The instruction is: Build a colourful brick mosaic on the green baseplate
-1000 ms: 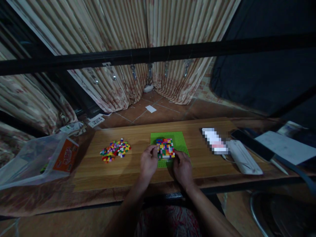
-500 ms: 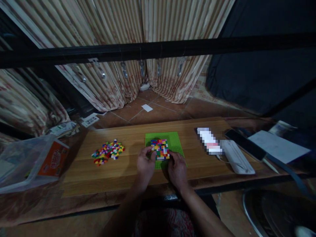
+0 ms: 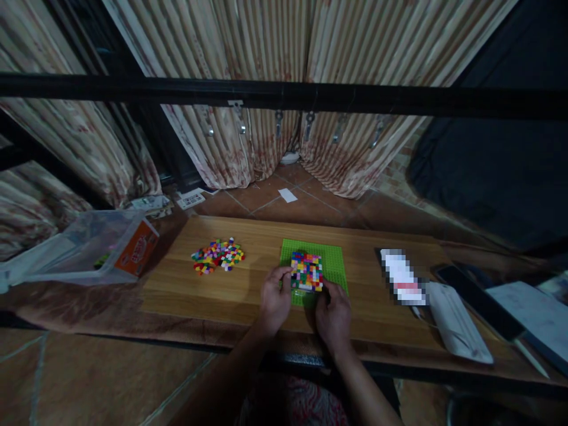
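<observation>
A square block of multicoloured toy bricks [image 3: 307,271] sits over a green studded baseplate [image 3: 335,260] on the wooden board. My left hand [image 3: 276,296] is closed at the block's left edge, its thumb and fingertips against the side. At the lower right corner, my right hand [image 3: 333,307] is curled with its fingers against the block. Whether a loose brick is pinched in either hand is too small to tell. Left of the plate lies a pile of loose bricks [image 3: 217,255] in many colours.
On the wooden board [image 3: 177,296], a phone with a blurred screen [image 3: 403,278] lies to the right, beside a white face mask [image 3: 459,322] and a dark phone [image 3: 479,300]. A clear plastic bin [image 3: 89,236] with an orange label stands left. A black bar [image 3: 266,94] crosses beyond the board.
The camera view has turned, so the board and things on it sit differently in the picture. Both hands stay at the brick block, with little visible change in their grip.
</observation>
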Demonstrator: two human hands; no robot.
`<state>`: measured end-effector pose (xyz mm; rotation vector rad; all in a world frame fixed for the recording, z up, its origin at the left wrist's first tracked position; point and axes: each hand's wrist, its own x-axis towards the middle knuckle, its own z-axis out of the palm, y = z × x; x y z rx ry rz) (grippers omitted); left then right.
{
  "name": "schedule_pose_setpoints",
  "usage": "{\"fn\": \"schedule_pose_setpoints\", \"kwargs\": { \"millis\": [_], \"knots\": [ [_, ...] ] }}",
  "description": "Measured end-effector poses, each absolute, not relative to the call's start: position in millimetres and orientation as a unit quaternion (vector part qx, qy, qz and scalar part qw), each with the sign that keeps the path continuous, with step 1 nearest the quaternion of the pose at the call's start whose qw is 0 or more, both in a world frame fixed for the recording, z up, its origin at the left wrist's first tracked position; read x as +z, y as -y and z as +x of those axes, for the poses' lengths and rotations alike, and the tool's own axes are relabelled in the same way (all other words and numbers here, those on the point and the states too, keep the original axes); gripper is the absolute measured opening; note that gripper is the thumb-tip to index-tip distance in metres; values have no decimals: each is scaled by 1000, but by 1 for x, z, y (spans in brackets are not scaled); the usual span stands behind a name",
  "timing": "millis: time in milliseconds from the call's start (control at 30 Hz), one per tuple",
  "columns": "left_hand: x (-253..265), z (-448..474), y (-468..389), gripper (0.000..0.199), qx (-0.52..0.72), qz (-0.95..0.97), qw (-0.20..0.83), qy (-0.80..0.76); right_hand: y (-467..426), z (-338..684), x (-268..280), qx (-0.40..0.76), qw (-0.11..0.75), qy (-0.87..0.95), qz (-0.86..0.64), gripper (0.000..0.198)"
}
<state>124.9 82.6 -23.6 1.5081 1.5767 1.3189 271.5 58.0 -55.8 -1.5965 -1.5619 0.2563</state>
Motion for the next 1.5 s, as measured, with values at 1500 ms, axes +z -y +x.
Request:
{"fn": "schedule_pose_setpoints", "kwargs": {
  "millis": [1500],
  "knots": [
    [-31,150,-80,12,596,473,271,-589,-57,269,-50,120,425,613,-655,33]
  ]
}}
